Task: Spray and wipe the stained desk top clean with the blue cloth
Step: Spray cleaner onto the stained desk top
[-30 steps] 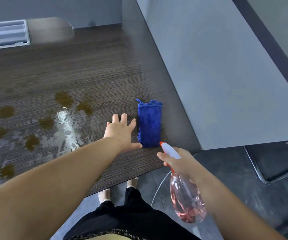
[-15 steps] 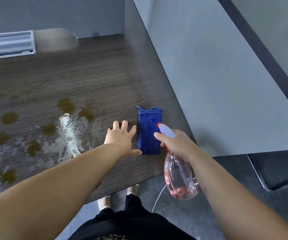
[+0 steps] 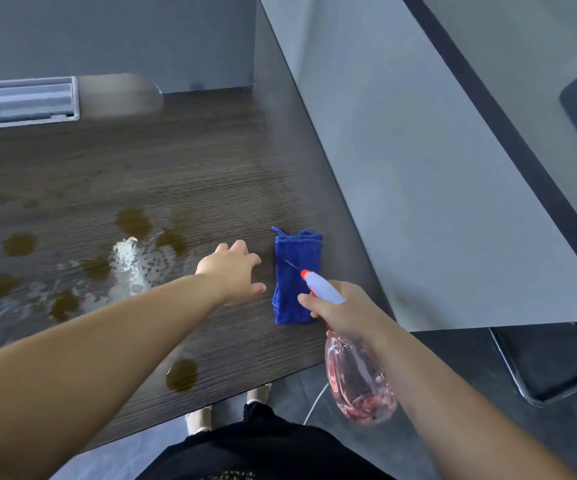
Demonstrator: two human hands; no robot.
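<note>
A folded blue cloth (image 3: 295, 268) lies on the dark wood desk top (image 3: 183, 161) near its right edge. Brown stains (image 3: 133, 221) and a patch of white spray foam (image 3: 129, 268) mark the desk to the left. My left hand (image 3: 233, 271) hovers or rests just left of the cloth, fingers spread and relaxed, holding nothing. My right hand (image 3: 344, 311) grips the neck of a clear pink spray bottle (image 3: 359, 379). Its white and orange nozzle sits over the cloth's near right part and points toward the desk.
A grey partition (image 3: 418, 188) runs along the desk's right side. A grey slotted tray (image 3: 20, 102) sits at the back left. One more stain (image 3: 181, 374) lies near the front edge. A black chair (image 3: 550, 362) stands on the floor to the right.
My right hand has carried the spray bottle up and left from beside the desk corner to over the cloth. My left hand has stayed next to the cloth.
</note>
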